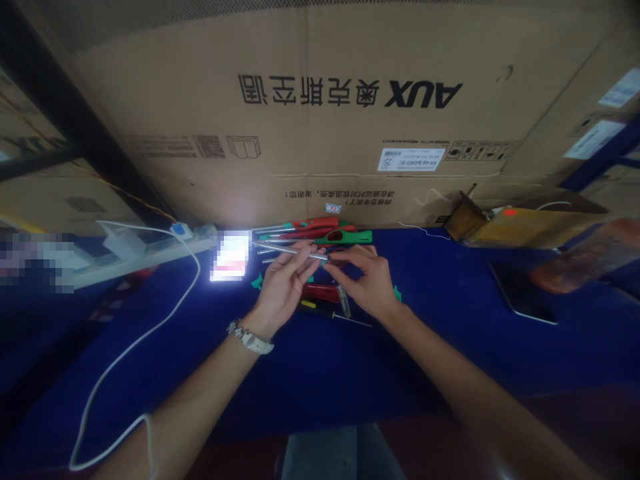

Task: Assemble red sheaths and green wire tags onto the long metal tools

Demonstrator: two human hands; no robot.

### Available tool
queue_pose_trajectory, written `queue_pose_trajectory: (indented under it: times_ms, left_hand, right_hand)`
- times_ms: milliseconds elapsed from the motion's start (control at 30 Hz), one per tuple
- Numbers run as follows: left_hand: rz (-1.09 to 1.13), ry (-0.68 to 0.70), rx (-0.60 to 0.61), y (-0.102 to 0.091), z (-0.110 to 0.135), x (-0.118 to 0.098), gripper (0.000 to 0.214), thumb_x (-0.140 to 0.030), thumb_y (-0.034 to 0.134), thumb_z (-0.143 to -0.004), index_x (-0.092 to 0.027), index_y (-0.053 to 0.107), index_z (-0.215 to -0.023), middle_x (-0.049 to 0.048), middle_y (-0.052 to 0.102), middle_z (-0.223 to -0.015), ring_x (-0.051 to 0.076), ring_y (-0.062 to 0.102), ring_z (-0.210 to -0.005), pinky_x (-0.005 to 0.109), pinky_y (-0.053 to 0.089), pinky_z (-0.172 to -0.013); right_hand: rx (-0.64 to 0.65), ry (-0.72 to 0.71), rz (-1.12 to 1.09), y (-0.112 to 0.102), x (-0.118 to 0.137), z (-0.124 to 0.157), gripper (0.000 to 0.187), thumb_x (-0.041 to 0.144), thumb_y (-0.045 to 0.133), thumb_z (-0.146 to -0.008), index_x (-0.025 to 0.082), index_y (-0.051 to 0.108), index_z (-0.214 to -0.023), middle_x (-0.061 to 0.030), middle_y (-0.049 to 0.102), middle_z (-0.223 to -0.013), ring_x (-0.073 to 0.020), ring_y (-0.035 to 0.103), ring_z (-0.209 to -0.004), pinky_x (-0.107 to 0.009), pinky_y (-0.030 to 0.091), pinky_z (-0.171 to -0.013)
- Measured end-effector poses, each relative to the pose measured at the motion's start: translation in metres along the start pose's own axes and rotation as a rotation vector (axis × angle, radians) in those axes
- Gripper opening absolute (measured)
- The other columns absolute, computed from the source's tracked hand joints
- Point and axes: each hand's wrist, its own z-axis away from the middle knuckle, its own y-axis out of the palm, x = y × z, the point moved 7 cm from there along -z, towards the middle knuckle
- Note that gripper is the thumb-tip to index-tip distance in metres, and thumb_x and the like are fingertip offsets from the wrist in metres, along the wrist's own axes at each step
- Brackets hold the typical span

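Note:
Above a blue-covered table [350, 373], my left hand [283, 283] and my right hand [367, 280] meet at the centre. Both pinch a thin silver metal rod [287, 250] that sticks out to the left; the left fingers grip its middle, the right fingers close on its right end. I wear a wristwatch [249, 338] on the left wrist. Just beyond the hands lie several red and green long-nosed lighters [320, 233] with metal tubes. Under the hands lie a red handle [320, 291] and a thin screwdriver [335, 315].
A large cardboard box [320, 113] stands along the back of the table. A lit phone [230, 257] lies left of the hands, beside a white power strip [145, 257] with a white cable [150, 327]. A dark tablet [523, 293] and a yellowish carton [515, 223] lie at right.

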Motion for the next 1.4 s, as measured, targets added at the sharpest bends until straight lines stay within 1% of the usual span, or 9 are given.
queue_pose_trajectory:
  times_ms: [200,433,567,667,800,1033,1133,1300,1400]
  left_hand:
    - [-0.022,0.012,0.051,0.003,0.000,-0.001,0.017,-0.015,0.081,-0.074,-0.016,0.075,-0.090,0.0026,0.078,-0.089,0.015,0.074,-0.088,0.027,0.056,-0.091]
    - [-0.018,0.064,0.089,0.007,0.002,-0.008,0.022,-0.016,0.086,-0.067,-0.019,0.076,-0.087,0.0020,0.078,-0.088,0.019,0.074,-0.093,0.029,0.058,-0.088]
    - [-0.060,0.083,0.077,0.006,0.003,-0.009,0.021,-0.018,0.087,-0.067,-0.018,0.076,-0.086,0.0021,0.078,-0.086,0.016,0.074,-0.088,0.025,0.060,-0.082]
    - [-0.102,0.096,0.053,0.004,0.002,-0.009,0.020,-0.022,0.088,-0.067,-0.016,0.076,-0.082,0.0030,0.078,-0.082,0.014,0.073,-0.080,0.022,0.060,-0.075]
    - [-0.132,0.104,0.001,0.001,0.000,-0.008,0.021,-0.026,0.089,-0.065,-0.015,0.076,-0.077,0.0018,0.076,-0.075,0.011,0.071,-0.070,0.021,0.061,-0.069]
    - [-0.117,0.080,0.004,0.001,0.000,-0.006,0.023,-0.028,0.089,-0.064,-0.016,0.075,-0.077,0.0025,0.076,-0.075,0.012,0.071,-0.071,0.020,0.060,-0.068]
    - [-0.103,0.080,0.017,0.003,0.001,-0.008,0.024,-0.028,0.090,-0.063,-0.016,0.074,-0.077,0.0024,0.076,-0.076,0.013,0.072,-0.074,0.022,0.060,-0.071]
    - [-0.077,0.130,0.055,0.006,0.002,-0.015,0.024,-0.027,0.090,-0.063,-0.017,0.074,-0.077,0.0012,0.076,-0.080,0.015,0.074,-0.080,0.023,0.061,-0.074]
    - [-0.086,0.127,0.085,0.008,0.003,-0.016,0.023,-0.027,0.090,-0.064,-0.017,0.074,-0.077,0.0012,0.076,-0.079,0.016,0.074,-0.081,0.023,0.061,-0.073]
  right_hand:
    - [-0.046,-0.039,-0.053,-0.005,0.006,0.000,0.005,0.026,0.076,-0.083,0.026,0.076,-0.088,0.0003,0.077,-0.080,-0.0177,0.068,-0.073,-0.039,0.047,-0.083]
    - [-0.030,0.311,-0.394,0.005,-0.013,0.002,0.009,0.031,0.078,-0.080,0.024,0.079,-0.086,-0.0009,0.078,-0.082,-0.0171,0.071,-0.074,-0.033,0.055,-0.074]
    - [0.062,0.398,-0.525,0.013,-0.019,0.001,0.014,0.036,0.080,-0.076,0.023,0.079,-0.080,-0.0007,0.078,-0.079,-0.0180,0.072,-0.073,-0.033,0.057,-0.073]
    - [0.083,0.333,-0.405,0.007,-0.014,-0.001,0.011,0.034,0.080,-0.077,0.023,0.079,-0.079,-0.0006,0.078,-0.078,-0.0177,0.071,-0.070,-0.033,0.056,-0.072]
    - [0.045,0.086,-0.138,-0.002,0.006,-0.004,0.001,0.024,0.078,-0.080,0.024,0.078,-0.080,0.0001,0.078,-0.078,-0.0172,0.071,-0.071,-0.035,0.055,-0.078]
    - [-0.009,-0.259,0.087,-0.006,0.031,-0.002,0.009,0.020,0.069,-0.087,0.024,0.075,-0.082,-0.0001,0.077,-0.074,-0.0178,0.072,-0.072,-0.036,0.052,-0.077]
    - [-0.010,-0.250,0.091,-0.005,0.033,-0.002,0.010,0.019,0.068,-0.088,0.025,0.075,-0.085,0.0004,0.078,-0.077,-0.0177,0.072,-0.074,-0.036,0.052,-0.078]
    - [-0.077,-0.006,-0.064,-0.007,0.020,-0.002,0.011,0.026,0.078,-0.081,0.025,0.077,-0.092,-0.0009,0.079,-0.086,-0.0191,0.073,-0.079,-0.037,0.054,-0.078]
    - [-0.064,0.033,-0.115,-0.005,0.014,0.000,0.007,0.023,0.077,-0.082,0.025,0.078,-0.088,0.0000,0.079,-0.083,-0.0178,0.073,-0.075,-0.035,0.056,-0.076]
